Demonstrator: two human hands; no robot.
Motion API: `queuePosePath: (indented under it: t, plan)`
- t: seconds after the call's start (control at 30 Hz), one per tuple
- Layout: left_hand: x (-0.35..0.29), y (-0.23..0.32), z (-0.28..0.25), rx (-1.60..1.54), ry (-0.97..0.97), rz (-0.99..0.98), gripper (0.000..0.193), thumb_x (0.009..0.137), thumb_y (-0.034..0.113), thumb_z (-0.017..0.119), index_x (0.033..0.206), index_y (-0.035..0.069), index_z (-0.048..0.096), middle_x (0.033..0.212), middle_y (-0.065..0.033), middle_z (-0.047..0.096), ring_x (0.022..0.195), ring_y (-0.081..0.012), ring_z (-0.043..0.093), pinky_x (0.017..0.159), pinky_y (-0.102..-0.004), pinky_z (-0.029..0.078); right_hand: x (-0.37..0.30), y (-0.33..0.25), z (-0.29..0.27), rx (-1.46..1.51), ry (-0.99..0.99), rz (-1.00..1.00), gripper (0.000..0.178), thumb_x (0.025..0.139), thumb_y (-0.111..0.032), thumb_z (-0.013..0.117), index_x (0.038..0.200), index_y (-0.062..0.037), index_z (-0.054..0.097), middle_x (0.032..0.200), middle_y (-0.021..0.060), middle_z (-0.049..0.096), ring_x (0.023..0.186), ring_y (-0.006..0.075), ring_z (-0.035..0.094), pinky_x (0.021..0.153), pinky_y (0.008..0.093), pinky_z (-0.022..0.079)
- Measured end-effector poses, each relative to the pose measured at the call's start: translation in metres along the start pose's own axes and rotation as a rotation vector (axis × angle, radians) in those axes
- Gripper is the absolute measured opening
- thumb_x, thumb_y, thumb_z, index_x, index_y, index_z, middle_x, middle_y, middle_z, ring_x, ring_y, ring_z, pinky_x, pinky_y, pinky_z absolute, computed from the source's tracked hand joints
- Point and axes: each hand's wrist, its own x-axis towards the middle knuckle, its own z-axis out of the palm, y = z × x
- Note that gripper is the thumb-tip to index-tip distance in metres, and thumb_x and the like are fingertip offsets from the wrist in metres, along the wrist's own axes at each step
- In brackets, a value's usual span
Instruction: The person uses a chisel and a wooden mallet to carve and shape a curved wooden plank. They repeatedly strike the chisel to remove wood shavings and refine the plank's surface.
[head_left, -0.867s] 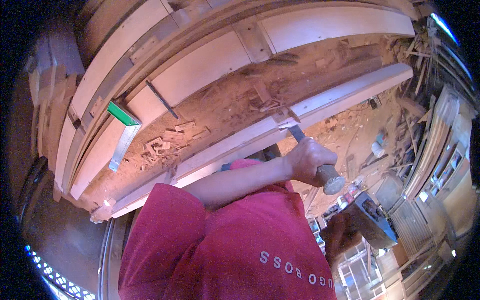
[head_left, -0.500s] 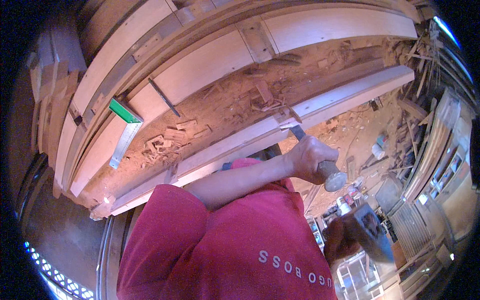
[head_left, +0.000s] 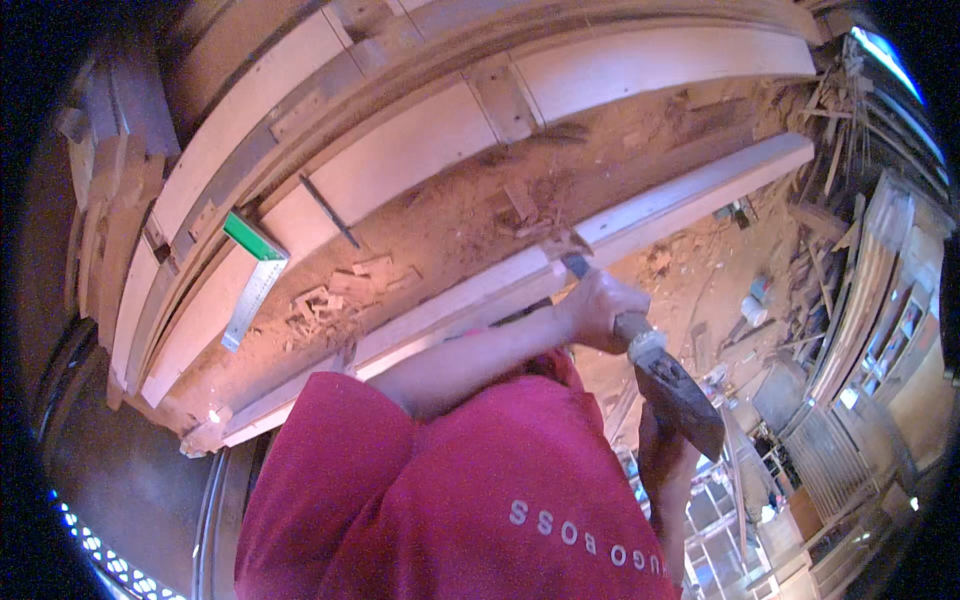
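Note:
My left hand (head_left: 603, 305) is closed around a chisel (head_left: 630, 326), its wooden handle sticking out below the fist. The chisel's blade reaches up to a notch (head_left: 568, 243) cut across a long pale wooden beam (head_left: 690, 200). In my right hand (head_left: 662, 445), shadowed and partly hidden, is a dark-headed hammer (head_left: 682, 395). The hammer's head is at the butt of the chisel handle and seems to touch it. How the right fingers wrap the hammer's shaft does not show clearly.
A green-and-silver try square (head_left: 255, 240) and a thin dark rod (head_left: 328, 212) lie across a curved wooden frame (head_left: 410, 140) beyond the beam. Wood chips (head_left: 345, 290) pile between them. Scrap timber (head_left: 830, 225) and long boards (head_left: 865, 290) stand at the right.
The hammer has swung up and left from the lower right to the chisel's butt. My left hand and the chisel have shifted slightly left and up.

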Motion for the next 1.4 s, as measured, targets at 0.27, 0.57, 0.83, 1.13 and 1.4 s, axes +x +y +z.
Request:
queuePosePath:
  t: [0.27, 0.57, 0.83, 1.13, 1.4]
  plan:
    - [0.017, 0.028, -0.009, -0.043, -0.069, 0.032, 0.025, 0.059, 0.024, 0.071, 0.064, 0.013, 0.049, 0.054, -0.008, 0.052, 0.051, -0.0302, 0.058, 0.046, -0.0424, 0.043, -0.031, 0.011, 0.014, 0.519, 0.511, 0.387, 0.015, 0.084, -0.007, 0.07, 0.094, -0.0036, 0.059, 0.077, 0.0036, 0.061, 0.064, 0.0137, 0.054, 0.056, 0.0293, 0.045]
    - [0.026, 0.026, -0.003, -0.039, -0.067, 0.0, 0.024, 0.062, 0.025, 0.071, 0.064, 0.013, 0.05, 0.055, -0.0089, 0.054, 0.051, -0.0315, 0.058, 0.046, -0.0423, 0.044, -0.03, 0.007, 0.01, 0.597, 0.485, 0.349, 0.027, 0.086, -0.014, 0.07, 0.107, -0.0023, 0.057, 0.094, 0.0077, 0.062, 0.081, 0.0183, 0.056, 0.071, 0.0318, 0.047]
    - [0.034, 0.018, -0.003, -0.037, -0.077, -0.003, 0.023, 0.063, 0.024, 0.07, 0.064, 0.013, 0.05, 0.055, -0.0094, 0.054, 0.051, -0.0317, 0.058, 0.046, -0.0423, 0.043, -0.046, 0.034, 0.006, 0.401, 0.314, 0.226, 0.044, 0.083, -0.007, 0.069, 0.124, -0.0041, 0.052, 0.12, 0.0162, 0.06, 0.115, 0.0317, 0.054, 0.099, 0.0462, 0.041]
    - [0.042, 0.019, -0.004, -0.081, -0.008, -0.031, 0.023, 0.062, 0.02, 0.069, 0.06, 0.012, 0.047, 0.051, -0.0103, 0.05, 0.048, -0.032, 0.056, 0.043, -0.041, 0.041, -0.058, 0.029, -0.012, 0.378, 0.572, 0.374, 0.032, 0.088, -0.012, 0.066, 0.116, 0.0003, 0.056, 0.112, 0.0174, 0.061, 0.098, 0.031, 0.058, 0.088, 0.0431, 0.046]
    - [0.033, 0.005, -0.004, -0.081, -0.06, -0.026, 0.024, 0.06, 0.02, 0.07, 0.062, 0.012, 0.048, 0.052, -0.0094, 0.05, 0.049, -0.0312, 0.056, 0.044, -0.0408, 0.04, 0.011, -0.01, -0.029, -0.12, 0.07, 0.009, 0.027, 0.09, -0.01, 0.063, 0.115, -0.0005, 0.058, 0.109, 0.0169, 0.062, 0.098, 0.0325, 0.058, 0.088, 0.0435, 0.045]
